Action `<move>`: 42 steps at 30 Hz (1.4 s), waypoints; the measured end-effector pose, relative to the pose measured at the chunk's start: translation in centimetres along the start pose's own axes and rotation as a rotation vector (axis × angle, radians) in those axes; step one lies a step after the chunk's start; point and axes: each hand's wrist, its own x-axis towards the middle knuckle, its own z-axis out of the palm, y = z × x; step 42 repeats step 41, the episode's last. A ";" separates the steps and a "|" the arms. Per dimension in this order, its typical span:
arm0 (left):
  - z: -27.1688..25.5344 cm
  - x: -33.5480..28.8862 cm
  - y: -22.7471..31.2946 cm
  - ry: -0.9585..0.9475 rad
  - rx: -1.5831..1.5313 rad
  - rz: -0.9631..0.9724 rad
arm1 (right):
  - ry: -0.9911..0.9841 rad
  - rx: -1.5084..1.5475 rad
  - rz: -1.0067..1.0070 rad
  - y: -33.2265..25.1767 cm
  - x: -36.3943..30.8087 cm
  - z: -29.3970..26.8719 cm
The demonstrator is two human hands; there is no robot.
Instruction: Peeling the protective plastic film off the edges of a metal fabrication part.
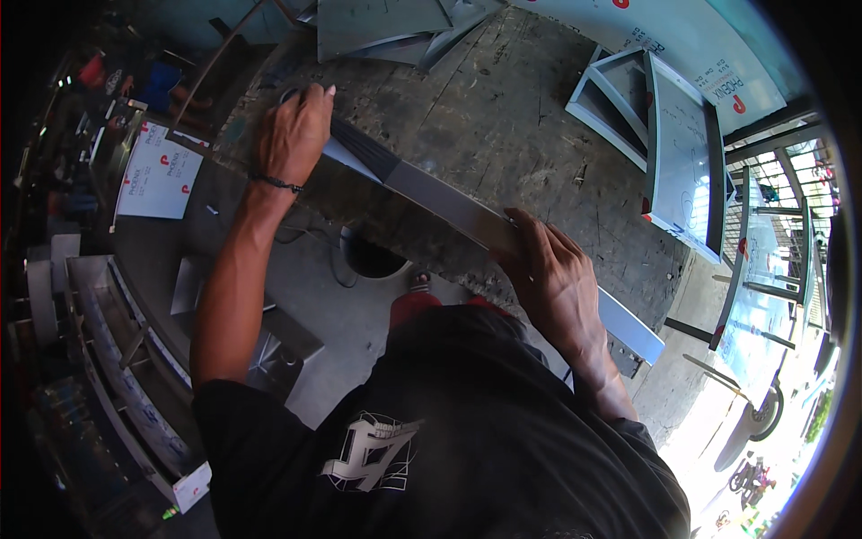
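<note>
A long, narrow metal strip [449,205] lies slantwise along the near edge of the worn workbench [503,117], its bright end reaching to the right past my wrist. My right hand [555,278] is closed over the strip right of its middle, fingers bent across it. At the strip's far left end, my left hand [294,135] is closed, with a dark cord round the wrist. Something dark shows by its fingertips, but the fingers hide what it is. Beside that hand, dark ridged lines mark part of the strip.
Metal sheets [386,27] lie at the bench's far side. Folded metal frames [678,153] stand at its right. A long metal trough [126,359] lies at lower left, near a film-covered panel [160,175]. A dark round opening [375,256] shows below the bench edge.
</note>
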 end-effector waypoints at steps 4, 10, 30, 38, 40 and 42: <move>0.9 0.2 -3.2 0.009 0.082 -0.158 | 0.023 -0.015 -0.043 0.2 0.0 0.3; 1.8 0.3 -7.5 0.065 0.135 -0.160 | 0.009 -0.040 -0.035 0.2 0.1 0.4; 3.9 -2.3 -26.2 0.161 0.226 -0.603 | 0.022 -0.132 -0.064 -0.2 0.3 0.4; -0.4 -8.3 -37.5 0.169 0.235 -1.010 | -0.033 -0.142 -0.009 -0.2 0.1 0.6; -2.4 -13.7 -43.0 0.477 0.424 -0.907 | -0.034 -0.147 0.001 0.1 -0.1 0.1; -1.9 -14.0 -43.6 0.479 0.418 -0.914 | -0.050 -0.177 0.022 0.4 0.0 0.1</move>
